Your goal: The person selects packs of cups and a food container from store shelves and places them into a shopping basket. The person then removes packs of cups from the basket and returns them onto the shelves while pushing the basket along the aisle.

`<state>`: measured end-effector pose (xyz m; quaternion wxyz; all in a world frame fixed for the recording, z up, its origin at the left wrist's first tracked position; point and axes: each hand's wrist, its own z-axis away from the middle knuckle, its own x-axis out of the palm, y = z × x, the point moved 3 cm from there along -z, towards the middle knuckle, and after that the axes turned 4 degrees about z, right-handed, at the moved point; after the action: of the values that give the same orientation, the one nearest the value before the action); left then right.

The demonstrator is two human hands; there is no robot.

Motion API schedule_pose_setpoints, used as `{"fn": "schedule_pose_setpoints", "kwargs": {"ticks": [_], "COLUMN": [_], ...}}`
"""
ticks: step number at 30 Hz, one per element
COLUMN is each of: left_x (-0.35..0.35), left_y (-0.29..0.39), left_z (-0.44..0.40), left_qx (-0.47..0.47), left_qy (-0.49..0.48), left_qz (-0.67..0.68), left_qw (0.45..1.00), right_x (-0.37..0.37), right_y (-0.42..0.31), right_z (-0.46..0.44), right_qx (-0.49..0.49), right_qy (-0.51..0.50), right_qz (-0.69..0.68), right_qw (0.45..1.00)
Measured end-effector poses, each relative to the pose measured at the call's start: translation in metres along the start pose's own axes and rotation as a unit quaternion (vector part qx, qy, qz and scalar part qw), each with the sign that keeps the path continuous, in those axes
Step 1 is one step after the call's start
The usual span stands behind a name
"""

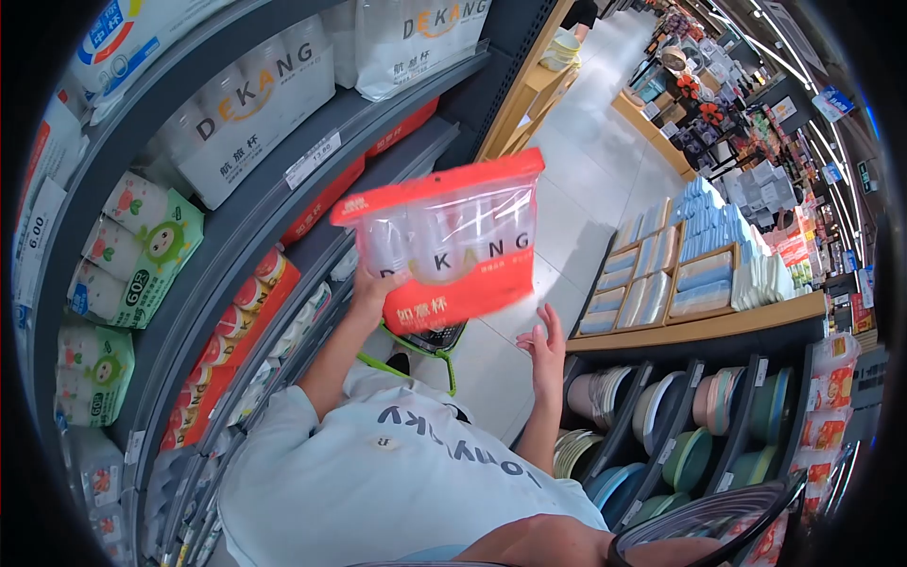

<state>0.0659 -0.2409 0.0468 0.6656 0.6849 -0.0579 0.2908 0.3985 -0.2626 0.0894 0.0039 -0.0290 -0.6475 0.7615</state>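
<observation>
My left hand (pixel 375 291) grips the left edge of a red-and-clear pack of disposable cups (pixel 463 248). The pack hangs in front of me, slightly tilted, with "DEKANG" printed across its window and clear cups showing through. To the right of the pack's lower corner is my right hand (pixel 543 348), its fingers apart and nothing in it. Partly hidden below the pack is a dark shopping basket (pixel 436 338) with a green handle.
Curved dark shelves on the left hold white cup packs (pixel 250 109), green-and-white packs (pixel 142 250) and red-and-yellow packs (pixel 236 331). On the right, a wooden-edged display (pixel 699 321) bears folded towels (pixel 704 227), with colored basins (pixel 687 458) racked below. A tiled aisle (pixel 567 170) runs between.
</observation>
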Motion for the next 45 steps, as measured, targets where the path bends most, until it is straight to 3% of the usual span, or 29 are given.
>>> {"fn": "schedule_pose_setpoints", "kwargs": {"ticks": [1,2,3,4,8,10,14,15,19,21,22,25,26,28,29,31,32,35,37,39,40,41,42,43,44,45], "left_x": [0.003,0.007,0.014,0.021,-0.012,-0.038,-0.05,-0.047,-0.05,-0.033,-0.024,-0.019,-0.023,-0.031,-0.032,-0.019,-0.03,-0.057,-0.022,-0.004,-0.012,-0.027,-0.042,-0.065,-0.104,-0.132], "left_y": [0.02,0.036,0.062,0.078,0.063,0.035,0.008,0.006,-0.028,-0.023,-0.022,-0.04,-0.052,-0.073,-0.072,-0.054,-0.07,-0.095,-0.052,-0.053,-0.075,-0.101,-0.118,-0.145,-0.179,-0.196], "left_z": [-0.012,-0.023,-0.029,-0.035,-0.096,-0.134,-0.173,-0.179,-0.22,-0.233,-0.241,-0.284,-0.303,-0.327,-0.331,-0.323,-0.334,-0.344,-0.261,-0.18,-0.147,-0.118,-0.09,-0.065,-0.031,0.007], "left_qx": [0.1,0.101,0.282,0.445,0.524,0.33,0.271,0.292,0.268,0.285,0.284,0.059,0.058,-0.002,-0.001,-0.126,-0.125,0.014,0.249,0.255,0.209,0.102,-0.001,-0.135,-0.179,-0.227], "left_qy": [0.006,0.005,0.016,0.027,0.043,0.115,0.119,0.146,0.155,0.255,0.252,0.217,0.212,0.23,0.225,0.115,0.109,0.142,0.152,0.098,0.053,-0.041,-0.142,-0.236,-0.265,-0.254], "left_qz": [-0.096,-0.095,-0.264,-0.415,-0.403,-0.393,-0.38,-0.42,-0.377,-0.414,-0.414,-0.539,-0.543,-0.582,-0.586,-0.527,-0.531,-0.525,-0.458,-0.379,-0.424,-0.442,-0.518,-0.652,-0.7,-0.708], "left_qw": [0.99,0.99,0.922,0.793,0.749,0.851,0.877,0.847,0.873,0.826,0.828,0.812,0.811,0.78,0.779,0.833,0.831,0.839,0.84,0.884,0.88,0.89,0.844,0.708,0.638,0.619], "right_x": [-0.001,-0.003,-0.004,-0.005,-0.008,-0.011,-0.012,-0.012,-0.002,0.006,0.011,0.02,0.02,0.023,0.024,0.027,0.028,0.034,0.039,0.035,0.034,0.033,0.033,0.034,0.033,0.032], "right_y": [0.008,0.015,0.019,0.023,0.041,0.049,0.075,0.082,0.089,0.081,0.078,0.079,0.085,0.103,0.111,0.126,0.14,0.177,0.195,0.237,0.251,0.253,0.251,0.248,0.25,0.254], "right_z": [-0.001,-0.001,0.001,0.002,0.009,0.011,0.01,0.009,0.01,0.012,0.014,0.017,0.017,0.021,0.022,0.024,0.023,0.027,0.031,0.036,0.041,0.045,0.047,0.049,0.049,0.048], "right_qx": [0.012,0.023,0.041,0.038,0.06,0.071,0.064,0.068,0.049,0.031,0.013,0.034,0.038,0.024,0.028,0.026,0.029,0.027,0.044,0.053,0.058,0.061,0.023,-0.017,-0.018,0.012], "right_qy": [-0.011,-0.023,-0.035,-0.035,-0.044,-0.051,-0.044,-0.05,-0.104,-0.119,-0.137,-0.186,-0.183,-0.231,-0.229,-0.254,-0.25,-0.25,-0.296,-0.321,-0.355,-0.35,-0.366,-0.38,-0.377,-0.389], "right_qz": [-0.016,-0.033,-0.036,-0.037,-0.007,0.034,0.094,0.108,0.191,0.238,0.281,0.382,0.379,0.481,0.477,0.496,0.492,0.451,0.482,0.456,0.433,0.427,0.359,0.288,0.285,0.288], "right_qw": [1.0,0.999,0.998,0.998,0.997,0.996,0.993,0.991,0.975,0.963,0.95,0.904,0.906,0.845,0.848,0.83,0.834,0.856,0.824,0.829,0.827,0.831,0.858,0.879,0.881,0.875]}}
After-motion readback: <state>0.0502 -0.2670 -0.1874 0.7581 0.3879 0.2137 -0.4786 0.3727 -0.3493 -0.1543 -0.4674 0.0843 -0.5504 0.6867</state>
